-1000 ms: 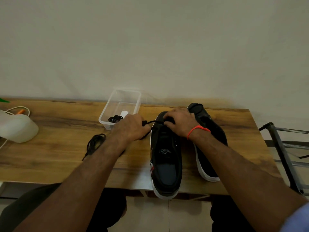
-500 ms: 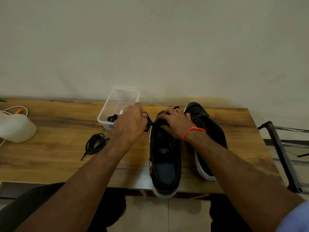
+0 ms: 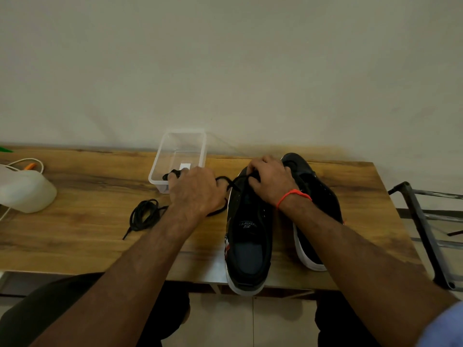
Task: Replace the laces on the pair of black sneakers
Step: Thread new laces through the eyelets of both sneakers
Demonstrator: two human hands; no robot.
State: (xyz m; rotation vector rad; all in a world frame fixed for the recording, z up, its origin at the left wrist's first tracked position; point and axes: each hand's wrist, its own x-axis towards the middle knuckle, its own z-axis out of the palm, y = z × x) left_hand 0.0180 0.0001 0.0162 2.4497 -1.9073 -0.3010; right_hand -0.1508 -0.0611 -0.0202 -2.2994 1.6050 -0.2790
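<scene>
Nearest, at 6 o'clock, the heel of a black low-top sneaker with white sole (image 3: 246, 236) overhangs the front edge of the wood-grain tabletop (image 3: 82, 219), toe pointing to 12. Its mate, a second black sneaker with white sole (image 3: 318, 214), lies just beside it toward 3 o'clock, set a little farther back. At 9 o'clock from the near shoe, a loose coil of black shoelace (image 3: 144, 215) rests on the wood, one tip trailing toward the front edge. Left hand (image 3: 196, 190), knuckles up, fingers curled closed around a black lace (image 3: 229, 182) that runs taut across to the near shoe's toe end; a slack length of it trails from under the hand. Right hand (image 3: 271, 181), thin orange thread band (image 3: 293, 195) on the wrist, sits on the shoe's forepart, fingertips pinching the same lace at the eyelets. Beyond the left hand, at 11 o'clock, a clear rectangular plastic tub (image 3: 180, 146) holds something dark and a small white tag, partly hidden. Far at 9 o'clock, a translucent white plastic container (image 3: 27, 192). At 3 o'clock, off the table, a grey metal frame (image 3: 423, 226).
</scene>
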